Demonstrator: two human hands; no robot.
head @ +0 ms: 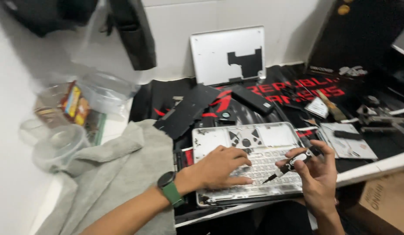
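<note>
Near the desk's front edge lies an opened laptop shell (247, 163), partly hidden under the left hand (219, 167), whose fingers spread flat on it, holding nothing. Just right, the right hand (315, 174) pinches a small screwdriver (291, 164), tip over the shell. A brown cardboard box (387, 202) is cut off at the bottom right corner.

The left hand (219, 167) lies flat, palm down, fingers spread. To its right, the right hand (317, 172) curls palm-up, fingers pinched together.
</note>
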